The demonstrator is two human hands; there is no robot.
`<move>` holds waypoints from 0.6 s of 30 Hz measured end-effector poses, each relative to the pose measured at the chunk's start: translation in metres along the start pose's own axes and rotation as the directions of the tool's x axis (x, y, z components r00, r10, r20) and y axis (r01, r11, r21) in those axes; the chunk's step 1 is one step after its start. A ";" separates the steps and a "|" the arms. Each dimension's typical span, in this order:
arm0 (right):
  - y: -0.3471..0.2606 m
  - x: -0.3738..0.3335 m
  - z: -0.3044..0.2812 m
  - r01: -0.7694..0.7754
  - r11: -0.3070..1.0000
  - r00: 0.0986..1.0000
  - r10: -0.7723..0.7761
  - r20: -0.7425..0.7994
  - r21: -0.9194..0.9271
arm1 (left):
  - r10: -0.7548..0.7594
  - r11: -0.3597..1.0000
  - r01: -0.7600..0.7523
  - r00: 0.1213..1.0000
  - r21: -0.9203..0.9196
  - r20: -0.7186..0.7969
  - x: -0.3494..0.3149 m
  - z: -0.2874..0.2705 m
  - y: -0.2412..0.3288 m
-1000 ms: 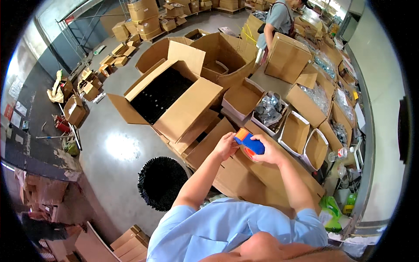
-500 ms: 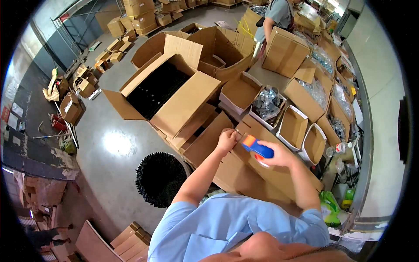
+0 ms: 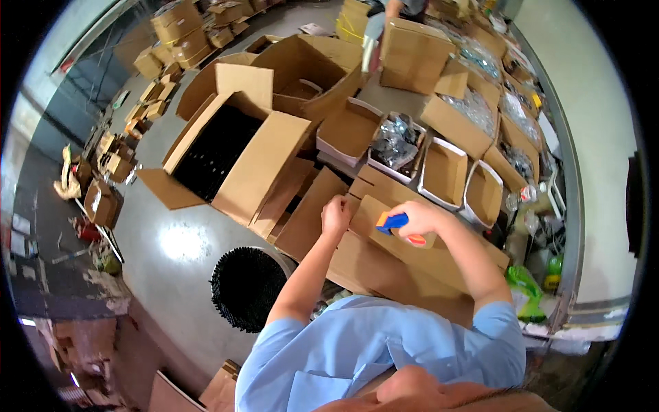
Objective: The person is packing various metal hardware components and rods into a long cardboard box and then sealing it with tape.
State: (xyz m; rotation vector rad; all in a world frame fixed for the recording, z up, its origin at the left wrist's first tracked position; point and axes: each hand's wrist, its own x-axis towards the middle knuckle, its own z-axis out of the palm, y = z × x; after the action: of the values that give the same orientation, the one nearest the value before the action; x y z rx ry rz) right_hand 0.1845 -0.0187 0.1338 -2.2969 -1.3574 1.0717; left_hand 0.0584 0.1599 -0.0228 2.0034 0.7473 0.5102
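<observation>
A blue and orange tape dispenser (image 3: 393, 222), with some red below, is gripped in my right hand (image 3: 422, 218). It is over the flaps of a large cardboard box (image 3: 412, 263) in front of me. To its left, my left hand (image 3: 336, 215) is closed by the box's left edge, its fingertips together. What those fingers pinch, if anything, is too small to make out. A space separates the hands, and I cannot tell whether tape spans it.
An open carton (image 3: 264, 161) packed with black parts stands ahead left. Shallow trays (image 3: 443, 175) line the far side, one holding bagged parts (image 3: 396, 142). A round black bristly bundle (image 3: 247, 288) is on the floor at left. Beyond, a person stands beside a tall carton (image 3: 415, 55).
My hands have moved apart; the left was close to the dispenser's front. The dispenser has turned in my right hand and shows less of its side. The whole view has shifted slightly.
</observation>
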 end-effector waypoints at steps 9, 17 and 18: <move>0.063 -0.078 0.011 0.094 0.994 0.996 -0.094 -0.003 0.056 | -0.090 0.995 0.095 0.987 -0.034 0.133 -0.005 0.005 0.027; 0.140 -0.231 0.023 -0.247 0.967 0.967 0.250 -0.041 0.059 | 0.312 0.604 -0.599 0.784 0.525 0.536 -0.048 0.054 0.101; 0.135 -0.232 0.020 -0.245 0.969 0.969 0.245 -0.036 0.019 | 0.287 0.596 -0.708 0.628 0.378 0.723 -0.066 0.068 0.134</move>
State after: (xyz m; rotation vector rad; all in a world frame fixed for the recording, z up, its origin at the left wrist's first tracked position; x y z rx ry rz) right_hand 0.1903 -0.2874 0.1515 -2.5097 -1.0673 1.0969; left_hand 0.0929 0.0190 0.0548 2.8525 -0.1739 -0.1370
